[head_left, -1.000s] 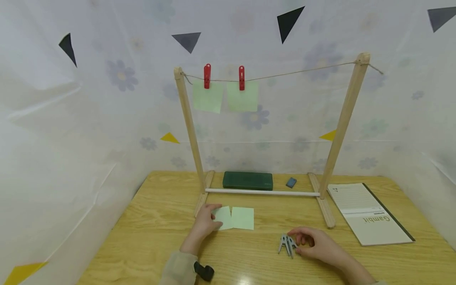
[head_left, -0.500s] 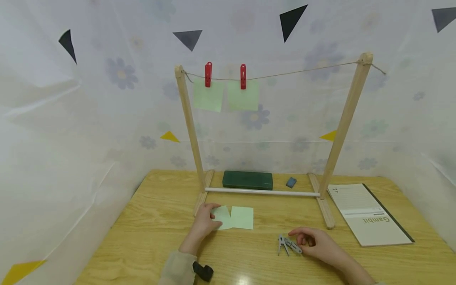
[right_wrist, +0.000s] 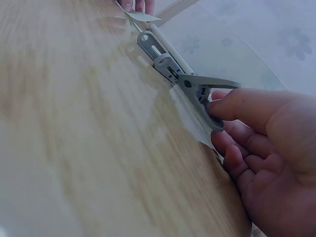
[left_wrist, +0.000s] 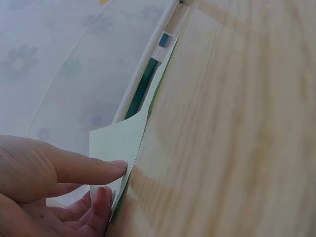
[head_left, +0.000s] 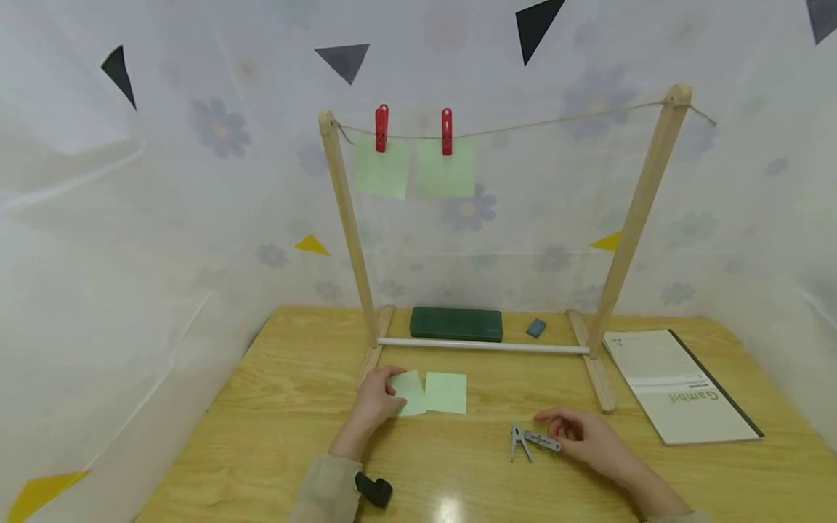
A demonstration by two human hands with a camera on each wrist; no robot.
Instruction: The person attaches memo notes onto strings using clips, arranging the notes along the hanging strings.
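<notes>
Grey clothespins [head_left: 531, 442] on the bench [head_left: 275, 436], now spread apart instead of bunched as a second ago, one pinched at its end by right hand [head_left: 585, 439] fingers [right_wrist: 237, 106]. Left hand [head_left: 374, 403] unmoved, fingers [left_wrist: 81, 170] lifting the edge of a green paper square [head_left: 408, 392]; second square [head_left: 447, 393] just beside.

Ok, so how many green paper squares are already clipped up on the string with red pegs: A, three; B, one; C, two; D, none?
C: two green squares hang from the string, each under its own red peg; two more green squares lie on the table.
</notes>
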